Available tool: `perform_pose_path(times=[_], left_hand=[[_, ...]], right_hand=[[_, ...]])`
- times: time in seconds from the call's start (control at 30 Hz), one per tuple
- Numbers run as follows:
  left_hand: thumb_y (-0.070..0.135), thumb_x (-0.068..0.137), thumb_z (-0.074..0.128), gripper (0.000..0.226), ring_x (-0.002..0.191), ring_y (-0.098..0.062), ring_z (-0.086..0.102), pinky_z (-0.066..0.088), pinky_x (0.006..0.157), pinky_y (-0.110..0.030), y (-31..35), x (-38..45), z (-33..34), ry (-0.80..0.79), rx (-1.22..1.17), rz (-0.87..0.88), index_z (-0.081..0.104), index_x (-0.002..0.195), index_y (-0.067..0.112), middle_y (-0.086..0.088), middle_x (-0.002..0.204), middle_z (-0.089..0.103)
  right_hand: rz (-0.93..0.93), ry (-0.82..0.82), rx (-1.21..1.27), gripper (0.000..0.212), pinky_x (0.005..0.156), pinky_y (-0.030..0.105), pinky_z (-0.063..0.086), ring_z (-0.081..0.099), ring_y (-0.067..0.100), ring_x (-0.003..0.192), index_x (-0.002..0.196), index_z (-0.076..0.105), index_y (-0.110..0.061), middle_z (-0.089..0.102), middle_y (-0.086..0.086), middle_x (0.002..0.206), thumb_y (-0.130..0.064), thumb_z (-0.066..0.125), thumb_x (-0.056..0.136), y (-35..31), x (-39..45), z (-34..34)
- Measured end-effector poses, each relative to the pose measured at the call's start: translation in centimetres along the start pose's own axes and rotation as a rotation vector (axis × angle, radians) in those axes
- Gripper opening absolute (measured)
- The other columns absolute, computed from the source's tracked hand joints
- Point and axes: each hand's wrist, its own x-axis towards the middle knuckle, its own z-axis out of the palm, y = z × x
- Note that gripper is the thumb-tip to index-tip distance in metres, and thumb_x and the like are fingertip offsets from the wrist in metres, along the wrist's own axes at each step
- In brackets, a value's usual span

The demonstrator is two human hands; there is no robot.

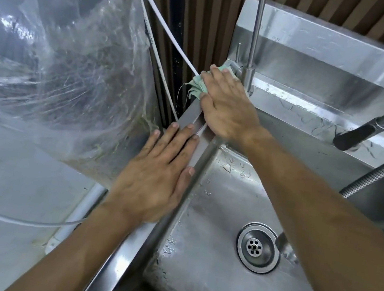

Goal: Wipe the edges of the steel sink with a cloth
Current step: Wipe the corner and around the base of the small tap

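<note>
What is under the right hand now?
The right hand presses a pale green cloth onto the sink rim by the tap; a frayed edge shows past the fingers. The rest is covered.

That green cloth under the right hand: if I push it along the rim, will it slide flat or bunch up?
Probably floppy: the cloth lies crumpled under the right hand, frayed threads hanging off the sink edge. It likely bunches unless pressed flat. Droplets nearby suggest wet steel, so it should glide easily.

Glossy wet steel sink (194, 270) — frayed cloth (198, 85)
</note>
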Motion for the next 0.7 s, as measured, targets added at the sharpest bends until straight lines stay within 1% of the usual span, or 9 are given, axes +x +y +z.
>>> perform_pose_path(times=[0.1, 0.17, 0.3, 0.37, 0.43, 0.5, 0.6, 0.63, 0.7], left_hand=[[0.043, 0.110, 0.016, 0.062, 0.160, -0.015, -0.007, -0.002, 0.130, -0.037, -0.1, -0.1, 0.1, 0.020, -0.027, 0.005, 0.016, 0.165, 0.016, 0.002, 0.174, 0.004], [0.043, 0.110, 0.016, 0.062, 0.160, -0.015, -0.004, 0.002, 0.130, -0.037, -0.1, -0.2, 0.3, 0.037, -0.021, 0.001, 0.016, 0.165, 0.014, 0.001, 0.174, 0.006], [0.041, 0.110, 0.018, 0.062, 0.161, -0.019, 0.002, 0.010, 0.129, -0.042, -0.1, -0.3, 0.5, 0.060, 0.014, 0.007, 0.020, 0.164, 0.011, -0.003, 0.173, 0.011], [0.041, 0.110, 0.018, 0.061, 0.161, -0.019, 0.004, 0.012, 0.129, -0.043, 0.0, -0.3, 0.6, 0.069, 0.027, 0.005, 0.022, 0.163, 0.010, -0.004, 0.173, 0.013], [0.040, 0.110, 0.019, 0.061, 0.161, -0.020, 0.007, 0.013, 0.130, -0.043, 0.1, -0.4, 0.6, 0.072, 0.010, 0.004, 0.024, 0.163, 0.011, -0.004, 0.173, 0.015], [0.038, 0.109, 0.025, 0.060, 0.159, -0.021, 0.016, 0.018, 0.129, -0.043, 0.1, 0.0, 0.3, 0.084, -0.045, 0.006, 0.031, 0.161, 0.010, -0.005, 0.171, 0.024], [0.033, 0.107, 0.037, 0.053, 0.147, -0.023, 0.036, 0.029, 0.124, -0.042, -0.3, 2.2, -0.4, 0.105, -0.127, 0.034, 0.044, 0.153, 0.008, -0.004, 0.156, 0.041], [0.032, 0.107, 0.037, 0.053, 0.148, -0.023, 0.035, 0.030, 0.123, -0.041, -0.5, 3.1, -0.4, 0.105, -0.150, 0.038, 0.042, 0.153, 0.007, -0.004, 0.155, 0.040], [0.033, 0.108, 0.034, 0.058, 0.157, -0.023, 0.020, 0.025, 0.126, -0.043, -0.7, 4.3, -0.1, 0.085, -0.156, 0.046, 0.032, 0.159, 0.006, -0.008, 0.165, 0.029]], right_hand=[[0.031, 0.023, 0.161, 0.054, 0.129, 0.034, -0.009, -0.007, 0.009, 0.158, 0.165, 0.016, -0.028, 0.003, -0.009, 0.173, -0.034, 0.018, 0.111, -0.6, -1.1, 0.2], [-0.002, 0.016, 0.196, 0.053, 0.128, 0.032, -0.011, -0.010, 0.007, 0.158, 0.165, 0.013, -0.029, 0.001, -0.012, 0.173, -0.032, 0.018, 0.112, -0.6, -3.0, 0.8], [-0.118, -0.053, 0.080, 0.053, 0.126, 0.029, -0.012, -0.010, 0.007, 0.158, 0.165, 0.013, -0.030, 0.001, -0.011, 0.173, -0.035, 0.020, 0.112, 0.6, -2.7, 0.0], [-0.095, -0.033, 0.028, 0.053, 0.123, 0.026, -0.013, -0.006, 0.010, 0.159, 0.164, 0.018, -0.027, 0.006, -0.007, 0.173, -0.036, 0.020, 0.112, 0.8, -0.3, -0.2], [-0.014, 0.033, 0.020, 0.052, 0.124, 0.029, -0.010, -0.003, 0.013, 0.159, 0.163, 0.024, -0.025, 0.010, -0.004, 0.173, -0.035, 0.022, 0.111, 0.2, 1.4, 0.1], [0.049, 0.090, 0.047, 0.053, 0.126, 0.032, -0.008, -0.003, 0.014, 0.159, 0.163, 0.025, -0.023, 0.011, -0.003, 0.173, -0.035, 0.023, 0.111, -0.6, 1.4, 0.8], [0.056, 0.096, 0.137, 0.053, 0.126, 0.030, -0.010, -0.007, 0.010, 0.159, 0.164, 0.022, -0.025, 0.009, -0.006, 0.173, -0.035, 0.023, 0.112, -1.1, -0.7, 1.1], [0.046, 0.065, 0.163, 0.053, 0.125, 0.027, -0.012, -0.010, 0.008, 0.158, 0.164, 0.019, -0.027, 0.006, -0.009, 0.173, -0.035, 0.023, 0.112, -1.0, -1.4, 1.1], [0.003, -0.006, 0.162, 0.053, 0.122, 0.021, -0.017, -0.014, 0.003, 0.156, 0.164, 0.014, -0.031, 0.001, -0.014, 0.172, -0.036, 0.021, 0.112, -0.6, -2.2, 0.8]])
